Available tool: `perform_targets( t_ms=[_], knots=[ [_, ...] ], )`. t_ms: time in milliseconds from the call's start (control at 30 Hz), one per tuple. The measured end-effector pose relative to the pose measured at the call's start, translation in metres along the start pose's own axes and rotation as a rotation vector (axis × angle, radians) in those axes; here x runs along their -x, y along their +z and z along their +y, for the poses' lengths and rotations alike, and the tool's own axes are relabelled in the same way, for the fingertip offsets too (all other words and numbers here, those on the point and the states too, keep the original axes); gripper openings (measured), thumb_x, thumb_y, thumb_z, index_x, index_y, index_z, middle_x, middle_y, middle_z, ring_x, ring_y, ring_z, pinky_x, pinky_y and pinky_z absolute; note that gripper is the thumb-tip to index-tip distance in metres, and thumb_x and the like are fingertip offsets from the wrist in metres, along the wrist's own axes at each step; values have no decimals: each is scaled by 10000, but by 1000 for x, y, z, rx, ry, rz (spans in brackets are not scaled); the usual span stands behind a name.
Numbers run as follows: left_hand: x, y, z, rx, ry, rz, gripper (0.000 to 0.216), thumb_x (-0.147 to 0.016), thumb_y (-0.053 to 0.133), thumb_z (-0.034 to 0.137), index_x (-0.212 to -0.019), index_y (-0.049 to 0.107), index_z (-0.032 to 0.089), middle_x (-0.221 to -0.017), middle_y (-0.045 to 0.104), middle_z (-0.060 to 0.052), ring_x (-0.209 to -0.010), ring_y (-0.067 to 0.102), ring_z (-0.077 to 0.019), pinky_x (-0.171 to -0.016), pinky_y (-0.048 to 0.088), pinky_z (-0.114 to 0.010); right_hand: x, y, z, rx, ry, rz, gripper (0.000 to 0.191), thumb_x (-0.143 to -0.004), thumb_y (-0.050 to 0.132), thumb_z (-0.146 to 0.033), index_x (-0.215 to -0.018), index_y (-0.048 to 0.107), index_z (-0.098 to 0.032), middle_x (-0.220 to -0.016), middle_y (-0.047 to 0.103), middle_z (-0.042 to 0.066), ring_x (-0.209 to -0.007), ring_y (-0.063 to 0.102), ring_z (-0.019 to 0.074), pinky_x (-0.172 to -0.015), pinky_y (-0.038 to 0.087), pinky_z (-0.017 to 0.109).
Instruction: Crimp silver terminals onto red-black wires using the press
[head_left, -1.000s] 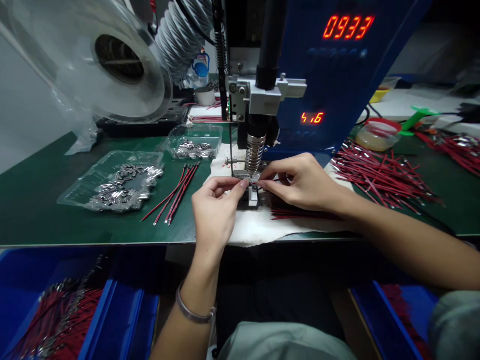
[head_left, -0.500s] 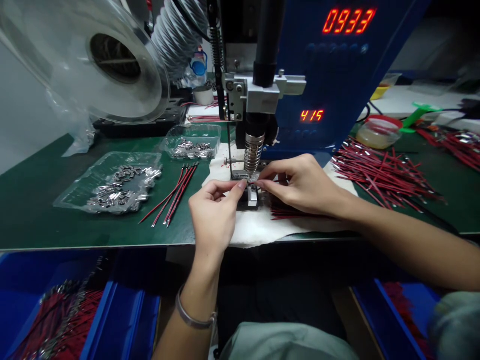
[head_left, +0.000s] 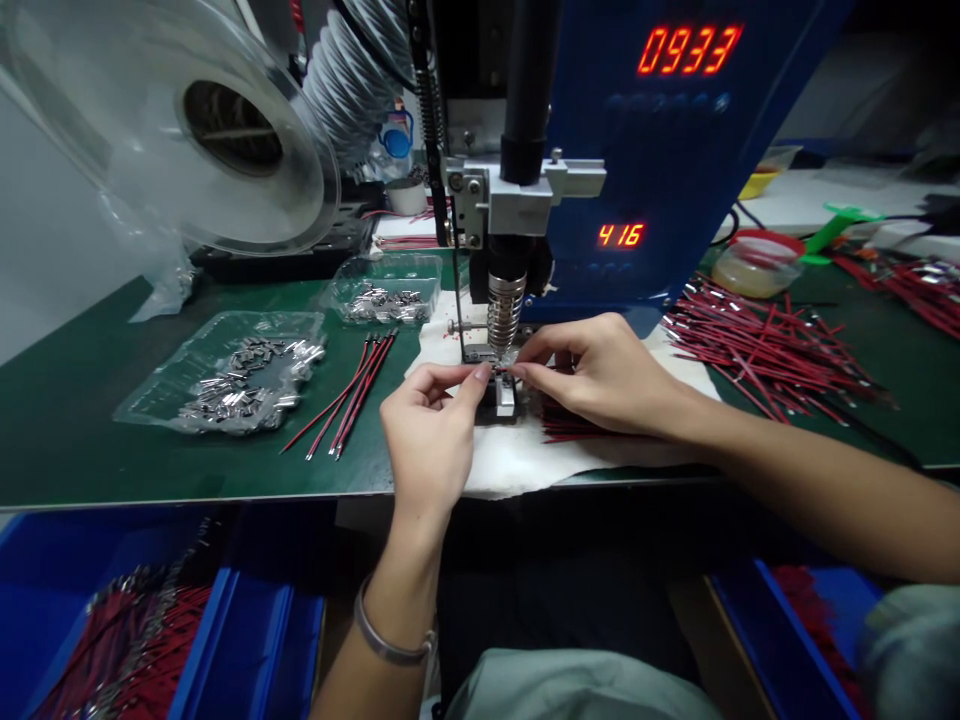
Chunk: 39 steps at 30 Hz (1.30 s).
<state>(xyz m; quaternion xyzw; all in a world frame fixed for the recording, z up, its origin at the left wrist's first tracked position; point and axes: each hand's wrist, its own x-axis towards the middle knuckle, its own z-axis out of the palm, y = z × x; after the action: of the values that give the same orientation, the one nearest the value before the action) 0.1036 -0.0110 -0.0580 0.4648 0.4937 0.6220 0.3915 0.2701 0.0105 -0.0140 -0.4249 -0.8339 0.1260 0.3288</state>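
My left hand [head_left: 429,430] is closed in a pinch at the small metal holder [head_left: 505,397] under the machine's tip. What its thumb and forefinger grip is too small and hidden to name. From the other side my right hand [head_left: 600,375] pinches what looks like a thin wire at the same spot, most of it covered by the fingers. Just above both sets of fingertips stands the machine's spring-wrapped tip [head_left: 505,305]. Below my right hand, a row of red and black wires [head_left: 570,425] lies on the white cloth [head_left: 502,468].
Clear trays [head_left: 150,400] of small metal parts stand left, beside several loose wires [head_left: 367,385]. A wire heap [head_left: 765,350] and a red-lidded jar [head_left: 757,262] lie right. The blue machine [head_left: 637,130] rises behind; blue bins [head_left: 247,640] sit below the table edge.
The lower red display has gone from 415 to 416. Both hands keep their pinch at the holder, and the view has shifted slightly.
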Motion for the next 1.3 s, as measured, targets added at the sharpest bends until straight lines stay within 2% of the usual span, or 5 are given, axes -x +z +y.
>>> perform_targets(
  t_ms=[367,500,567,867,1300],
  knots=[
    [0,0,1,-19,9,1,219,-684,761,333,-753,691,138,-710,675,-43,-546,545,-93,-530,428,-205,0,0,-1,-3,25,-10,131,-807,608,-207,-780,721,-146,-700,704,12,-571,572,99,-568,383,218],
    [2,0,3,-78,-14,-1,229,-704,742,360,-741,668,147,-555,598,6,-369,432,-63,-371,305,-200,0,0,-2,-9,29,-7,131,-807,611,-211,-776,721,-148,-693,701,7,-567,570,94,-567,381,215],
    [2,0,5,-88,-21,-4,231,-707,738,363,-737,657,148,-546,592,11,-333,410,-61,-333,265,-204,0,0,-2,-9,31,-6,133,-808,608,-211,-776,720,-146,-694,701,8,-559,567,93,-567,382,215],
    [2,0,6,-85,-8,-10,218,-715,731,353,-735,659,148,-576,611,-3,-341,431,-62,-333,280,-196,1,1,0,-12,32,-6,138,-812,607,-223,-784,721,-150,-694,702,10,-562,575,101,-566,389,217],
    [3,-1,4,-91,-8,-15,223,-718,730,364,-749,663,154,-480,533,21,-341,411,-70,-340,261,-199,1,1,0,-2,26,-5,138,-812,604,-220,-775,716,-148,-682,700,10,-552,572,98,-555,379,214]
  ],
)
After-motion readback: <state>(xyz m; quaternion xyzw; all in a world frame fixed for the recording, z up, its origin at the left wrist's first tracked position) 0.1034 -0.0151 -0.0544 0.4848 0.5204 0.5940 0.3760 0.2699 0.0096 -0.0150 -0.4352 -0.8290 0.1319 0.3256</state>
